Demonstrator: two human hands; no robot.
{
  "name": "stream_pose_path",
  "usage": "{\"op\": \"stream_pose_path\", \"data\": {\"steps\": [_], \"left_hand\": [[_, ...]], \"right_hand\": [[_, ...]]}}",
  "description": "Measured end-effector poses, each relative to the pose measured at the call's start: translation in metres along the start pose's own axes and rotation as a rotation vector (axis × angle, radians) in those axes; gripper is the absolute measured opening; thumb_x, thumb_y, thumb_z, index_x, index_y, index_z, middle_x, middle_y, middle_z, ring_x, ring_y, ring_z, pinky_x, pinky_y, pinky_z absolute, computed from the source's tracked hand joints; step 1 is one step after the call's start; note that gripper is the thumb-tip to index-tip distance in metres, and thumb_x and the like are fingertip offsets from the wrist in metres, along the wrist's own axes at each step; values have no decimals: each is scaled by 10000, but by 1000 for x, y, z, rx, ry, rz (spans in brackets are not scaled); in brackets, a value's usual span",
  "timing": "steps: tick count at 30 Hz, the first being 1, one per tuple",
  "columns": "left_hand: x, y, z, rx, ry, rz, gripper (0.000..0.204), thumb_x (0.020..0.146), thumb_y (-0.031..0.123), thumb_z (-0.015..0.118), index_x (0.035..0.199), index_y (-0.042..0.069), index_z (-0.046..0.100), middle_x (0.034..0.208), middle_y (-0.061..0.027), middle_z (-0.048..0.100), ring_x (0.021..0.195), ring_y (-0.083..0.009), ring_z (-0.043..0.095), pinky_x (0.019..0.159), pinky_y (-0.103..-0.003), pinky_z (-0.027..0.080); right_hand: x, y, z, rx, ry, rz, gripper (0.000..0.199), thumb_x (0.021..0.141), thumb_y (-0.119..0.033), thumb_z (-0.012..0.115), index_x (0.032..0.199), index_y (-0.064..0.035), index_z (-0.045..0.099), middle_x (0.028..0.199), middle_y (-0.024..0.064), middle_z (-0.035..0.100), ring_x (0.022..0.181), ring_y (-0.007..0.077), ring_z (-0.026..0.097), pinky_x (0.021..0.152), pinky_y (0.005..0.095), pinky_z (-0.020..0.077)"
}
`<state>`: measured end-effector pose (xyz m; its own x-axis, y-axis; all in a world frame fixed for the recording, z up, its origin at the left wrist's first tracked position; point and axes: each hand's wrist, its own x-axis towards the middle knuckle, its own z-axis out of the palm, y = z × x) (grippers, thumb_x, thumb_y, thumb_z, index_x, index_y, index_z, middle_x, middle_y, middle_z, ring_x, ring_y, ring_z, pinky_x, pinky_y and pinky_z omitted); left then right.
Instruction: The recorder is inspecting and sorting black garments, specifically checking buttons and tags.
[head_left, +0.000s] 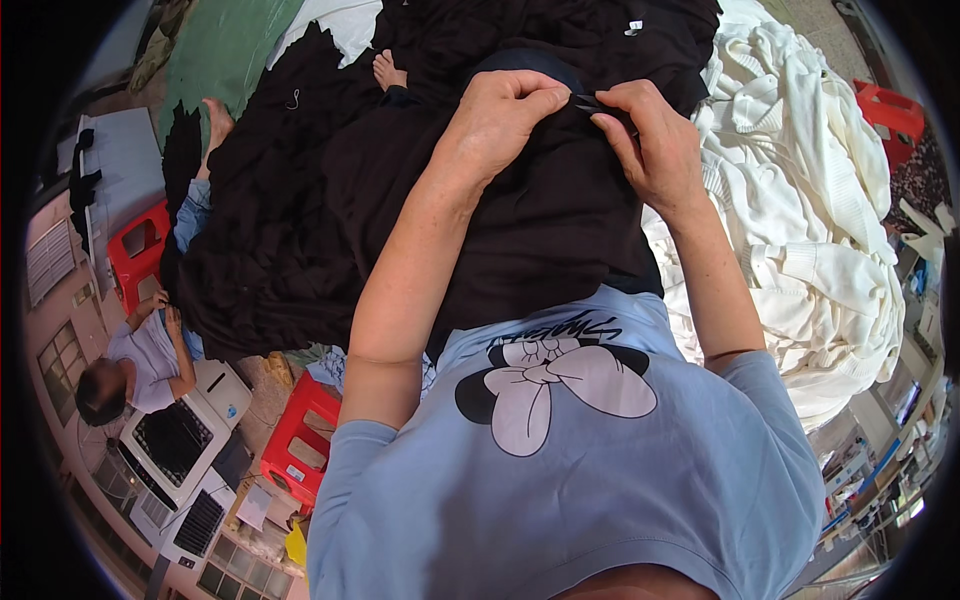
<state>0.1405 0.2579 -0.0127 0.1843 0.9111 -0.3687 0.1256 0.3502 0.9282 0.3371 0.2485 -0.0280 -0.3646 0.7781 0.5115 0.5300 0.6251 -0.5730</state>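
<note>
A heap of black cloth [290, 200] covers my lap and spreads out in front of me. At its upper middle, my left hand [500, 115] is closed, thumb and forefinger pinching the edge of the black cloth. Just to the right, my right hand [655, 145] holds small dark thread snips [587, 102] between thumb and forefinger. Their pointed blades lie close to the left fingertips. Any thread between the hands is too fine to make out. A dark navy rounded patch of cloth [530, 62] shows behind the left hand.
A large pile of white knitted garments [800, 230] rises at my right. Red plastic stools [300, 440] stand at left, with another red stool [890, 118] at far right. Another person [150, 360] sits at left, handling dark cloth. A bare foot [390, 72] rests on the black cloth.
</note>
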Motion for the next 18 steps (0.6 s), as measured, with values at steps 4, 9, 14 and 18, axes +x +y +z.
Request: {"op": "stream_pose_path", "data": {"steps": [4,9,14,18], "left_hand": [[0,3,0,36,-4,-19,207,890,134,633,980,-42,693,899,-21,677,848,-72,597,801,-198,455],[1,1,-1,60,-11,-31,217,884,139,630,990,-40,691,906,-21,678,854,-72,598,808,-197,452],[2,2,-2,52,-22,-34,229,879,146,629,995,-42,691,915,-27,683,860,-74,601,815,-198,452],[3,1,-2,78,-11,-36,229,880,146,627,994,-42,693,916,-29,684,863,-78,603,817,-200,453]], "right_hand": [[-1,5,2,-2,-15,16,159,834,-115,688,935,-37,595,858,72,624,743,251,634,625,314,499],[0,6,2,5,-30,7,149,827,-115,690,921,-43,600,851,67,622,739,243,633,618,309,495],[-1,7,2,9,-19,-3,151,822,-114,692,920,-46,599,849,64,621,741,243,632,620,309,495],[-1,8,5,12,0,-19,156,817,-112,695,921,-50,596,847,63,619,745,243,631,624,311,495]]}}
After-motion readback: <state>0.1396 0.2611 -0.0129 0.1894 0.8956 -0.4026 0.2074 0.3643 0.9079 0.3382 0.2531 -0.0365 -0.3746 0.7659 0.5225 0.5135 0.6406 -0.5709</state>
